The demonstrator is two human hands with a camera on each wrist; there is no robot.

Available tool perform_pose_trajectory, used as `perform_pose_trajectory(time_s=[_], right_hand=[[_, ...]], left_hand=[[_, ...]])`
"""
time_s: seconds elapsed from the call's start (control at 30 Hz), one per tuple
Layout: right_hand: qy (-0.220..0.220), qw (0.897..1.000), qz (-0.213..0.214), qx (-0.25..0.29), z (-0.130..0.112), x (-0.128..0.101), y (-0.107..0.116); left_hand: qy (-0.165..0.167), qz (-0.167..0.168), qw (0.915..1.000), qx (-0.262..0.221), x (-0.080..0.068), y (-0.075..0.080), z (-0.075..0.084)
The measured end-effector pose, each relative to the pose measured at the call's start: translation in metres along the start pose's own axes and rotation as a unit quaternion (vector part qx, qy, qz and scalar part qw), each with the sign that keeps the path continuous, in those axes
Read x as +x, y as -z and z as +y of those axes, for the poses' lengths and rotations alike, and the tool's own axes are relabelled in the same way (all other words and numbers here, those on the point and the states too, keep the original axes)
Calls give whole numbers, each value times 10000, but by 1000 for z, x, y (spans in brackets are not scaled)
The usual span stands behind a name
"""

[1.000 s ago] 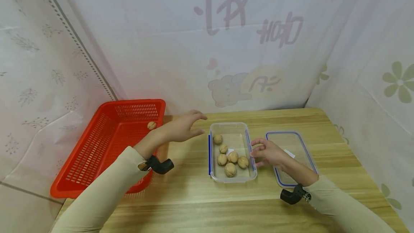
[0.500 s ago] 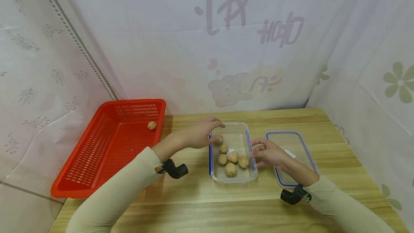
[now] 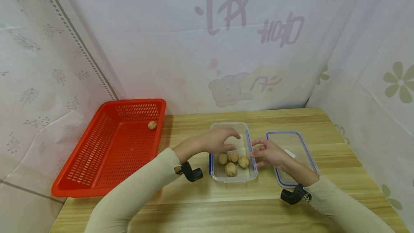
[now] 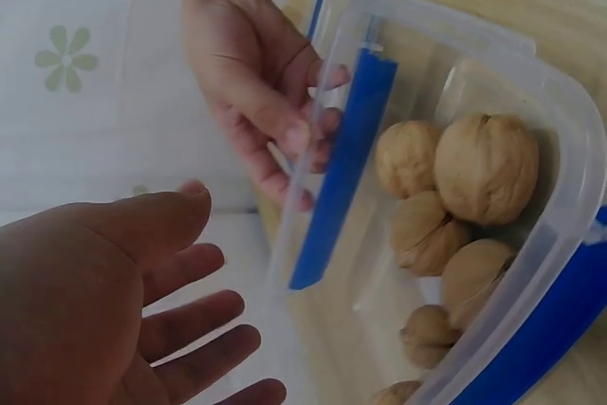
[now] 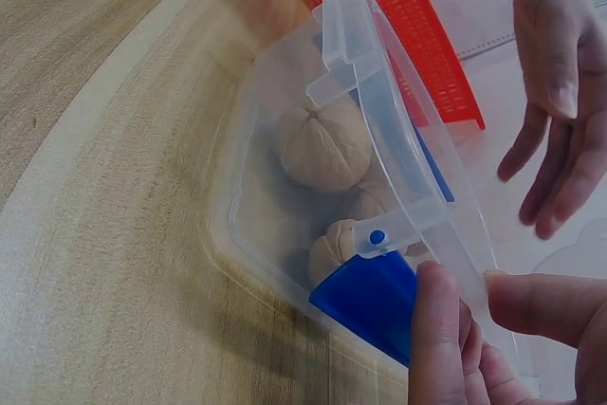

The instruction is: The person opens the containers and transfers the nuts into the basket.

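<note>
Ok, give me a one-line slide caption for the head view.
Left hand reaches into the walnut container while right hand steadies its rim.

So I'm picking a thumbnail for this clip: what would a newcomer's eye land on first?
The big red basket at the table's left edge, with a single walnut in its far corner. Next, the clear box in the middle holding a cluster of walnuts: the left hand reaches over it with fingers spread, and the right hand touches its right rim. The clear lid lies on the table just right of it.
</note>
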State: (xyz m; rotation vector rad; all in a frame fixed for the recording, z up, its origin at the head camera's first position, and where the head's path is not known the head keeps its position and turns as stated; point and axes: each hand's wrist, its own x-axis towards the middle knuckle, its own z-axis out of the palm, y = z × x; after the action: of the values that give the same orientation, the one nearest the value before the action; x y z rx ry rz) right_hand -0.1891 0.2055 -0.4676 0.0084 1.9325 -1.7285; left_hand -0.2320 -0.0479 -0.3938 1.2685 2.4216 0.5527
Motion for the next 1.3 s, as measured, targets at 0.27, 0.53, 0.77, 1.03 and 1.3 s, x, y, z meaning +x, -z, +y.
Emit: perform_pose_trajectory(time_s=[0.27,0.53,0.77,1.03,1.3], right_hand=[[32,10000,-43,5,0,0,0],[8,10000,-37,22,2,3,2],[11,10000,-76,10,2,3,3],[2,10000,-66,45,0,1,1],[-10,10000,-45,59,1,2,1]], left_hand=[[103,-206,9989,-406,14,-18,-8],[43,-445,9950,-898,29,-29,-13],[73,-604,9879,-1430,43,-41,-17],[250,-764,9814,-1741,52,-55,-21],[431,-807,9783,-1859,53,-59,-22]])
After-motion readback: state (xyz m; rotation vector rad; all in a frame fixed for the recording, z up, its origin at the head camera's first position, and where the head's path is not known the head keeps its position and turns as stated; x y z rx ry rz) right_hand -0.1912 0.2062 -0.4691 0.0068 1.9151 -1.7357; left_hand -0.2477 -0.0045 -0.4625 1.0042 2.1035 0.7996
